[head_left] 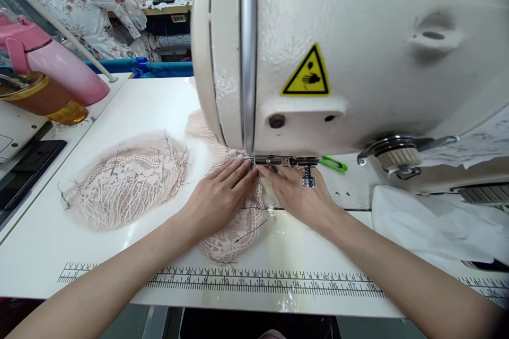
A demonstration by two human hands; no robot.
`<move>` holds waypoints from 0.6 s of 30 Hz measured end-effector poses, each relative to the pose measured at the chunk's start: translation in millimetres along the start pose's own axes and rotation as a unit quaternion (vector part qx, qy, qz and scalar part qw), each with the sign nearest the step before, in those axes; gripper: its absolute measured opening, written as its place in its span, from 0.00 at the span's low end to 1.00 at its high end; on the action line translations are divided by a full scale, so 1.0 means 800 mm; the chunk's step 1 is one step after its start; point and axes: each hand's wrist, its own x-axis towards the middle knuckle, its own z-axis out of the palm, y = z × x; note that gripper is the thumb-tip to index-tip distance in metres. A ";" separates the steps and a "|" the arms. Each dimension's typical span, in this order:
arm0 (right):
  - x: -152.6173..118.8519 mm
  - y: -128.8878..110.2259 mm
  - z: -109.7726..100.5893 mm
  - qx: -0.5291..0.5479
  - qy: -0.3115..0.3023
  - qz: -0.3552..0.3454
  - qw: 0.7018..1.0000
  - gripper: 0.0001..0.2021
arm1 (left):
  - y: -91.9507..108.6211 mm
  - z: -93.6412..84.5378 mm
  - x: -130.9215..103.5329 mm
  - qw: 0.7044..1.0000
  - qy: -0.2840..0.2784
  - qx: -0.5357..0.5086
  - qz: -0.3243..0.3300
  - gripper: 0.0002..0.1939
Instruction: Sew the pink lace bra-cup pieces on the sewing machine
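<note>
A pale pink lace piece [234,238] lies under the head of a white sewing machine [358,63]. Flat on this lace, just left of the needle area, rests my left hand [222,190] with its fingers stretched forward. My right hand [300,193] is to the right of the presser foot, fingers extended and pointing at the lace edge. Machine parts partly cover its fingers. The needle and the exact stitching spot are hidden. Dark loose threads trail over the lace. A second lace piece [131,183], rounded and with dark thread ends, lies to the left.
A printed ruler [258,282] runs along the table's front. A green thread snipper [333,164] sits behind the presser foot. White cloth [433,217] lies at right. Left stand a pink bottle [67,63], an amber cup [51,98] and a phone [29,172]. A person in floral clothing [87,5] is beyond.
</note>
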 end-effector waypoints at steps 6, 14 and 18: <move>-0.002 0.002 -0.003 -0.017 -0.002 0.004 1.000 0.17 | -0.002 -0.001 0.000 1.000 0.010 0.009 0.006 0.21; 0.001 0.006 -0.010 -0.025 0.055 -0.117 0.991 0.18 | 0.005 -0.015 0.004 0.997 0.045 0.046 0.030 0.15; -0.001 0.005 -0.007 0.071 0.079 -0.218 0.970 0.13 | 0.018 -0.049 -0.003 0.987 0.096 0.059 0.116 0.07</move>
